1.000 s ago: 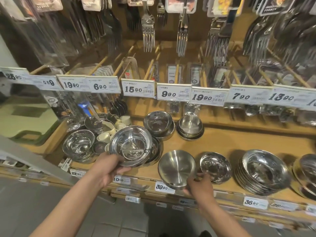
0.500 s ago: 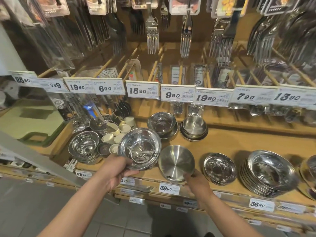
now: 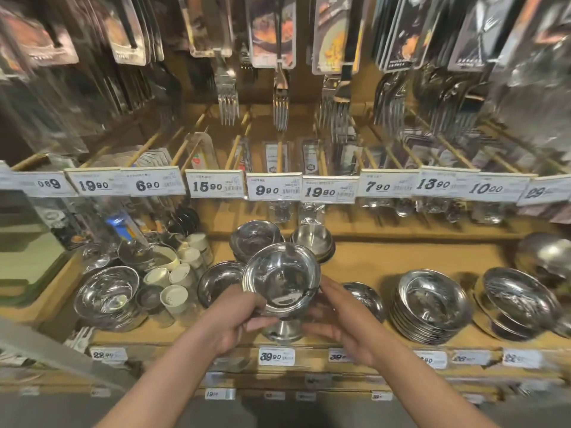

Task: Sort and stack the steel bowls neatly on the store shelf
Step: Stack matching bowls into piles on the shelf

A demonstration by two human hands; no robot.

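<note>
A: Head view. Where's the bowl?
B: Shiny steel bowl [image 3: 280,278] held up at centre, tilted toward the camera, above the front edge of the wooden shelf [image 3: 411,257]. A second, matte bowl [image 3: 282,330] sits right under it; nested or just touching, can't tell.

A: Hands?
B: Left hand [image 3: 232,319] grips the shiny bowl at its lower left, thumb on the rim, fingers curled beneath. Right hand [image 3: 343,322] is at the lower right, fingers curved around the side of the two bowls, touching them.

A: Other bowls?
B: Dark bowl [image 3: 217,281] just left of the held one. Two small stacks behind it: left stack [image 3: 255,239], right stack [image 3: 313,240]. Shallow bowl [image 3: 366,299] beside the right hand, partly hidden. Tall pile [image 3: 431,305] further right, another pile [image 3: 517,302] beyond it. Big bowls [image 3: 108,296] at far left.

A: Rest?
B: White cups [image 3: 176,274] between the left bowls and the centre. Price tags [image 3: 273,189] along the upper rail, forks [image 3: 228,101] hanging above. Picture's blurry at the edges.
</note>
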